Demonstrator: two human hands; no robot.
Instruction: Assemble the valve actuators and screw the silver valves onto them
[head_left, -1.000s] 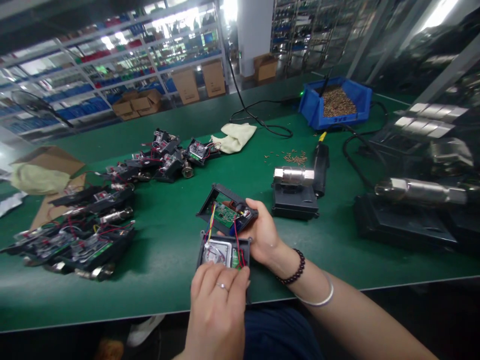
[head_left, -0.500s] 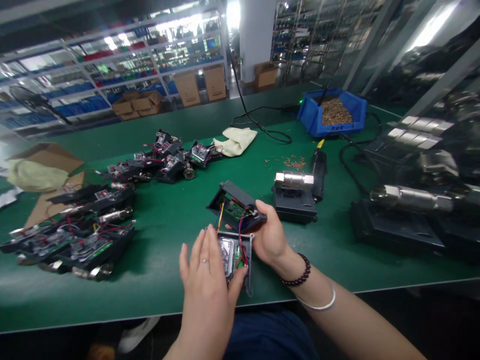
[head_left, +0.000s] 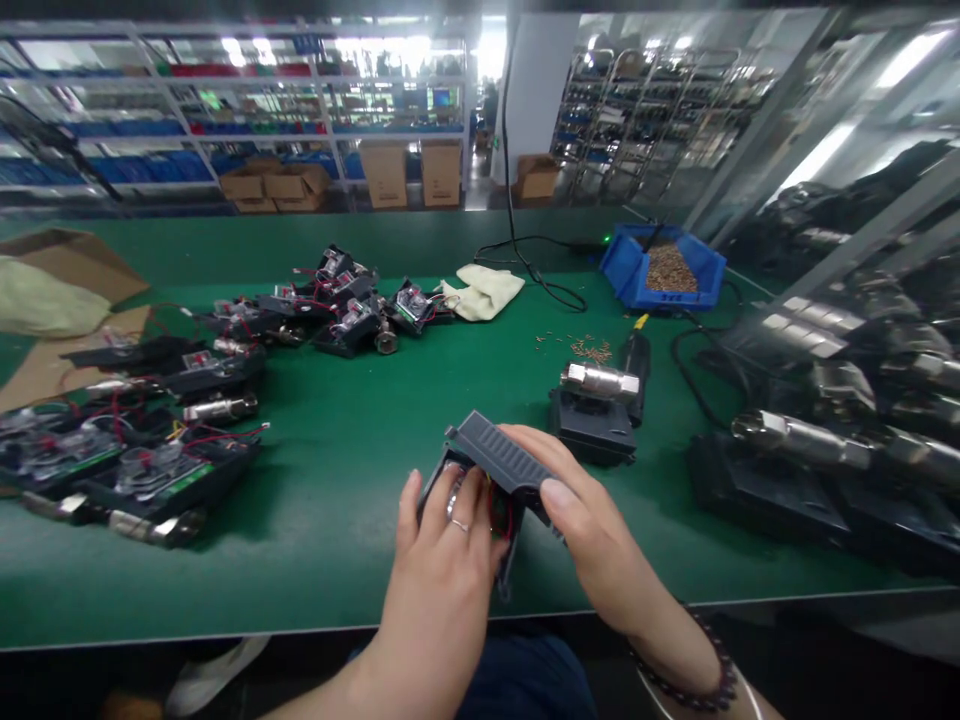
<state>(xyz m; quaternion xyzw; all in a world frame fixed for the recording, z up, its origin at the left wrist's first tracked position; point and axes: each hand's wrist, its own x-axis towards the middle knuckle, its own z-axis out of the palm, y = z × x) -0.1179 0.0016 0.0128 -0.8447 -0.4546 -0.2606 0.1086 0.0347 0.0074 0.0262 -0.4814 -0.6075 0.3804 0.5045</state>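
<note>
Near the front edge of the green table [head_left: 315, 600], the right hand [head_left: 600, 530] grips a black cover [head_left: 499, 450] tilted over an open box [head_left: 508, 560] that isn't shut yet, the left hand [head_left: 442, 560] dips its fingers inside, maybe gripping, I can't tell, and more open boxes [head_left: 169, 480] lie toward the left edge.

We had a case [head_left: 491, 450] front ctr, btwn our L hand [head_left: 439, 560] and R hand [head_left: 592, 520]. On the table [head_left: 337, 420], L side, lay boxes [head_left: 169, 465], some further back toward ctr, w/ a cloth [head_left: 491, 292] just R of those. R of our case we had a lone box [head_left: 592, 430] w/ a pipe fitting [head_left: 600, 380] on top, a screwdriver [head_left: 637, 370] just behind it, loose screws [head_left: 591, 350] behind too, a bin [head_left: 667, 298] further back, more boxes [head_left: 772, 490] far R.
</note>
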